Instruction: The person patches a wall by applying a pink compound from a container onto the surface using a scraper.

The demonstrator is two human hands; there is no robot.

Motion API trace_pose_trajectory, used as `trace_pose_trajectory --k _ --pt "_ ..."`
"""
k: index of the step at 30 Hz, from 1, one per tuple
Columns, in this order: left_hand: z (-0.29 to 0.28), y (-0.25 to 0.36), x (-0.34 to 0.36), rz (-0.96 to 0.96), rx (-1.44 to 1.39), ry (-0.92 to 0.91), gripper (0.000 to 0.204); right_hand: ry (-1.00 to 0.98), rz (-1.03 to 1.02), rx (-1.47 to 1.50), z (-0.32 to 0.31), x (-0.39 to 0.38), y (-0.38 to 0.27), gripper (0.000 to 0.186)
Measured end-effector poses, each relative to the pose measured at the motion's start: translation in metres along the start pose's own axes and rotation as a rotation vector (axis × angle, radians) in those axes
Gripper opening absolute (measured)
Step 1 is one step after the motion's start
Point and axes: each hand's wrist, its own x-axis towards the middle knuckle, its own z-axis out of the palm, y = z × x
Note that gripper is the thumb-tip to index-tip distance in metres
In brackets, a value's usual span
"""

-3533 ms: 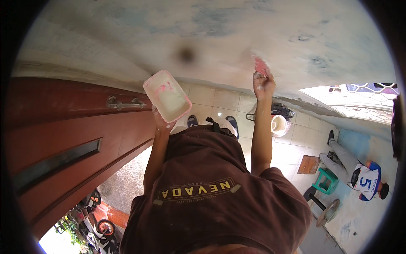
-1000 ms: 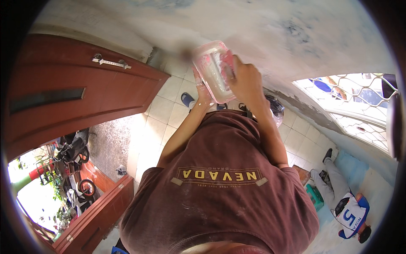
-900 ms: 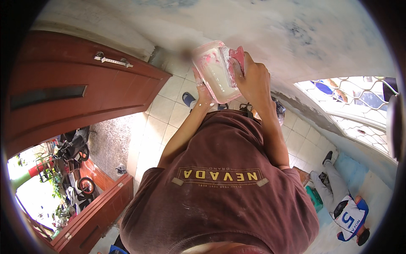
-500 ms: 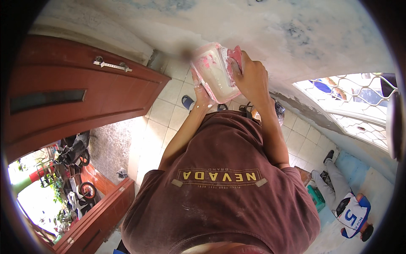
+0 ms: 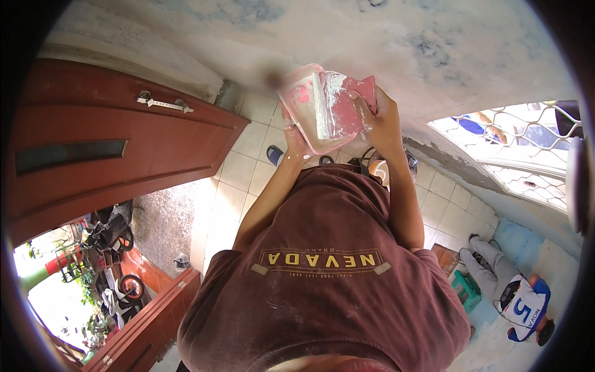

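Observation:
My left hand [image 5: 296,141] grips a shallow rectangular tray [image 5: 308,113] by its left side and holds it up near the wall. The tray is pale inside with a pink rim, smeared with white paste. In my right hand [image 5: 384,123] is a flat pink putty spreader [image 5: 348,106]. My thumb presses on its upper face, and the fingers behind are hidden. White paste coats part of that face and its left edge. The spreader lies over the right part of the tray, covering it; whether they touch I cannot tell. White specks dot my left hand and wrist.
A patchy plastered wall [image 5: 384,43] stands ahead. A brown door [image 5: 130,133] is at left, with motorbikes [image 5: 111,226] outside. At right are a grated window [image 5: 520,142], a green stool [image 5: 466,290] and another person [image 5: 520,304]. A bucket [image 5: 379,172] stands on the tiles behind my right forearm.
The spreader has turned from nearly edge-on to showing its broad paste-smeared face. My right hand has shifted slightly right and down, while the left stays around the tray.

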Motion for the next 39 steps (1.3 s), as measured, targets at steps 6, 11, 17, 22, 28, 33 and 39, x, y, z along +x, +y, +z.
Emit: trace_pose_trajectory --k 6,11,17,22,28,33,39 --pt "0.004 0.003 -0.008 -0.129 -0.212 -0.117 0.084 0.01 0.368 1.004 0.012 -0.019 0.042 0.034" --pt "-0.043 0.001 -0.008 -0.022 -0.04 0.022 0.078 0.033 0.469 1.278 0.022 -0.03 0.039 0.038" --pt "-0.055 0.052 -0.004 0.221 -0.138 0.145 0.062 0.082 0.379 1.126 -0.007 -0.011 0.093 0.026" --pt "-0.082 0.069 -0.034 0.174 -0.243 0.133 0.064 0.418 0.423 1.092 -0.027 0.004 0.192 0.026" --pt "-0.111 0.041 -0.086 0.368 0.564 0.292 0.052 0.559 0.615 1.144 -0.018 0.028 0.354 0.032" --pt "-0.087 0.044 -0.1 0.188 -0.154 0.404 0.06 0.766 0.635 1.344 0.01 0.045 0.388 0.029" --pt "-0.095 0.046 -0.105 0.204 -0.223 0.354 0.059 0.572 0.553 1.36 -0.012 0.091 0.351 0.018"
